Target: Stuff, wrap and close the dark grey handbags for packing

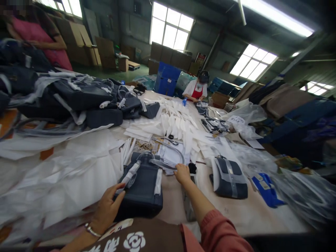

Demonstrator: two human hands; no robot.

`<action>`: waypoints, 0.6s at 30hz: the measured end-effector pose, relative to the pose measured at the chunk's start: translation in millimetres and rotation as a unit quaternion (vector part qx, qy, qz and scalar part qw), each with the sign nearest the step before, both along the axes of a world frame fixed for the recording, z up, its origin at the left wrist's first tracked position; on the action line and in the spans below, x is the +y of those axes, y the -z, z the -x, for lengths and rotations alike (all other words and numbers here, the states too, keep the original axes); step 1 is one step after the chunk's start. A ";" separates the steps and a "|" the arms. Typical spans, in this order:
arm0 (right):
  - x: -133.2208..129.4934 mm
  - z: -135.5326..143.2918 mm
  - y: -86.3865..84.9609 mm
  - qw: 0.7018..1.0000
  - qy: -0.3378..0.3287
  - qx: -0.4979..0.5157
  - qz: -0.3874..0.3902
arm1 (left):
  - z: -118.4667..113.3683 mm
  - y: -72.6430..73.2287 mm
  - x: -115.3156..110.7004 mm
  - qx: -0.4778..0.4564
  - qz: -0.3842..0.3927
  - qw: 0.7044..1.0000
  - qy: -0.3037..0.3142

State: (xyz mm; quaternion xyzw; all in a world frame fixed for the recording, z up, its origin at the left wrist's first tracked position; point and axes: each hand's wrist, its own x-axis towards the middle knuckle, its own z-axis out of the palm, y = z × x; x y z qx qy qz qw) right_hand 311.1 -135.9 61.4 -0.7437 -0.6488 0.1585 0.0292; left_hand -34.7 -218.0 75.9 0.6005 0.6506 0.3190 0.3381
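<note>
A dark bag (143, 192) lies on the table right in front of me, with white wrapping around its straps and side. My left hand (107, 206) is at the bag's left edge, thumb and fingers apart, holding nothing. Beyond the bag's right side, my right hand (183, 173) has its fingers bent together at the end of a grey strap (168, 163); what lies between the fingertips is too small to make out. A black fuzzy item (192, 168) is just right of that hand. White sheets (170, 154) lie behind the strap.
A smaller dark bag (230, 177) and a blue tape dispenser (267, 190) lie to the right. Dark bags (78, 94) are heaped at the left, above white wrapping sheets (78, 168). Plastic bags (304, 192) lie far right. One person (196, 91) works across the table, another (44, 38) at the back left.
</note>
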 end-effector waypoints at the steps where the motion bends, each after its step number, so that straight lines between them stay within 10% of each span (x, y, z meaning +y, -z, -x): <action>1: 3.1 -2.1 -4.0 1.000 -0.013 0.018 0.011 | 1.0 0.3 -6.9 -0.009 0.013 1.000 -0.009; 8: 6.8 27.0 -34.7 0.958 -0.054 0.266 0.091 | -19.1 -14.7 -35.4 -0.108 0.122 0.986 0.045; 13: 5.1 111.1 -53.7 0.825 0.047 0.533 0.184 | -70.3 -31.9 -26.7 -0.320 0.182 0.918 0.148; 18: 5.5 159.0 -66.9 0.738 0.160 0.633 0.171 | -92.0 -48.9 -29.7 -0.466 0.206 0.857 0.077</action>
